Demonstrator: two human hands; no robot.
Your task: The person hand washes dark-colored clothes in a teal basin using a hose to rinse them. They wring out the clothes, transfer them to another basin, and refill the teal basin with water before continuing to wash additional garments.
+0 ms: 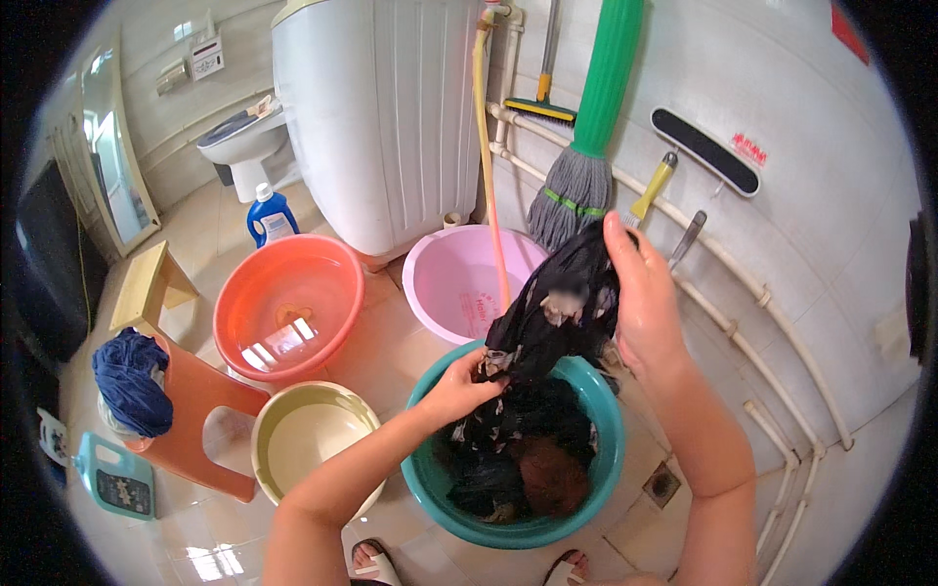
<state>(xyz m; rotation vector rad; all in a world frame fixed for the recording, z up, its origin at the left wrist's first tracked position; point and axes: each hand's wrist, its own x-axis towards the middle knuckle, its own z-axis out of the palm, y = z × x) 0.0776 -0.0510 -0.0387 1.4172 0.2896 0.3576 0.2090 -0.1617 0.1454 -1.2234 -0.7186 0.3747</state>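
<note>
A wet black garment with pale printed patches [552, 317] is stretched up at a slant above the teal basin [611, 439]. My right hand [645, 303] grips its upper end, thumb up, with most of the fingers hidden behind the cloth. Lower and to the left, my left hand [461, 391] pinches the garment near the basin's far rim. The garment's lower part seems to run down into the basin, where dark clothes and a brown cloth [552, 474] lie in a heap.
Around me stand a pink basin [445, 273] with a hose [486, 146], an orange basin of water [230, 308], a cream basin [269, 439] and an orange stool [186, 391] bearing blue cloth [135, 381]. A mop [576, 190] and pipes [723, 322] line the right wall.
</note>
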